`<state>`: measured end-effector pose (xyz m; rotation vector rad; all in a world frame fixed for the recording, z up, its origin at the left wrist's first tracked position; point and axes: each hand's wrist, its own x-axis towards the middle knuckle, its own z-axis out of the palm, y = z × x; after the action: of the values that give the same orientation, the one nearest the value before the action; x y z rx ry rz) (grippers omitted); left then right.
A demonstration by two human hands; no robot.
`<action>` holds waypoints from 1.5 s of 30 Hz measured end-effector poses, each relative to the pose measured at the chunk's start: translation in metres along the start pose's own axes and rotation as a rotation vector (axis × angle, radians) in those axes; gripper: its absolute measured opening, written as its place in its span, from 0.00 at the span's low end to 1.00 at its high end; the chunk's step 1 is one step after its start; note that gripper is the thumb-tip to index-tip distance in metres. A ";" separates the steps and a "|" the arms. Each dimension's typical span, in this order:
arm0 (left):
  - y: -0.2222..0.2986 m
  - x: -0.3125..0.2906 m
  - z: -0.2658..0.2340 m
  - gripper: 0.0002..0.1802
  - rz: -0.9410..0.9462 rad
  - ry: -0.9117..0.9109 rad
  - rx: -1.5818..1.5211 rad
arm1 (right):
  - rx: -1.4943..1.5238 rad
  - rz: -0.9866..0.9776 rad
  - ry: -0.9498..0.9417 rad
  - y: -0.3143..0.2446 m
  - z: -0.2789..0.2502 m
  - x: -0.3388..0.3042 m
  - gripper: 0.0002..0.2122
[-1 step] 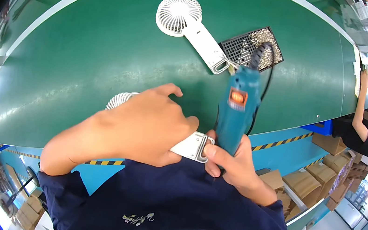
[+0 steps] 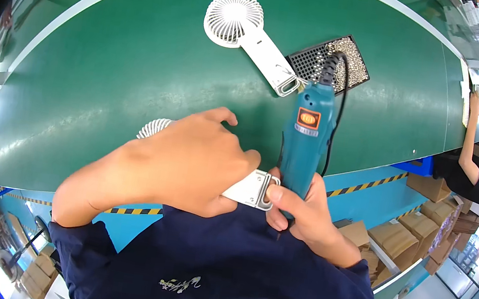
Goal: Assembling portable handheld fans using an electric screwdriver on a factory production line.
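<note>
My left hand (image 2: 189, 158) is closed over a white handheld fan (image 2: 243, 190), hiding most of its body. Part of its ribbed head (image 2: 153, 128) shows behind that hand, and a metal loop at the handle's end sticks out toward my right hand. In my right hand (image 2: 304, 210) is a teal corded electric screwdriver (image 2: 302, 149), its cord end up and its dark tip low by my shirt. My right thumb rests at the metal loop. Farther off, a second white handheld fan (image 2: 261, 58) lies on the green table (image 2: 110, 70).
A black perforated tray (image 2: 306, 65), partly filled with small screws (image 2: 353, 61), lies beyond the screwdriver, whose cord (image 2: 344, 103) arcs in front of it. Cardboard boxes (image 2: 392, 241) stand on the right below the table. A co-worker in black (image 2: 471, 176) works at the far right.
The screwdriver's upper end has swung slightly left and its cord has shifted with it. The fan's loop end has moved very slightly. Both hands keep their hold.
</note>
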<state>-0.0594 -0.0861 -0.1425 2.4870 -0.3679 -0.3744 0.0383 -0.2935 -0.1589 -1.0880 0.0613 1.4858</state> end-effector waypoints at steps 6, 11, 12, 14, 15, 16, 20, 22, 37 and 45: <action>0.009 0.009 0.020 0.07 0.047 0.575 0.382 | -0.388 -0.525 -0.056 0.003 0.002 -0.003 0.12; 0.006 0.020 0.025 0.11 0.173 0.976 0.488 | -0.834 -0.936 -0.139 -0.004 0.000 0.000 0.16; 0.005 0.021 0.024 0.11 0.198 1.011 0.498 | -0.836 -0.934 -0.138 0.001 -0.002 0.002 0.16; 0.003 0.022 0.024 0.12 0.211 0.992 0.494 | -0.735 -1.062 -0.075 0.012 -0.005 0.005 0.17; 0.003 0.023 0.024 0.13 0.223 0.975 0.490 | -0.733 -1.067 -0.085 0.013 -0.008 0.004 0.17; 0.002 0.022 0.023 0.13 0.229 0.980 0.497 | -0.795 -1.100 -0.063 0.014 -0.009 0.006 0.17; 0.002 0.013 0.015 0.08 0.143 0.819 0.511 | -0.887 -0.987 -0.047 0.003 -0.007 0.001 0.10; 0.001 0.019 0.006 0.08 0.142 0.792 0.538 | -0.788 -1.135 0.035 0.015 -0.014 -0.001 0.10; 0.059 0.117 -0.051 0.26 0.281 0.624 0.711 | 0.043 -0.955 0.502 -0.055 -0.078 -0.030 0.10; -0.063 0.029 -0.057 0.44 -0.185 0.396 0.304 | 0.387 -0.874 0.567 -0.244 -0.364 -0.013 0.05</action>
<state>-0.0023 -0.0168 -0.1404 2.8202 -0.0321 0.1177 0.4400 -0.4575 -0.2224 -0.9916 0.2275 0.3428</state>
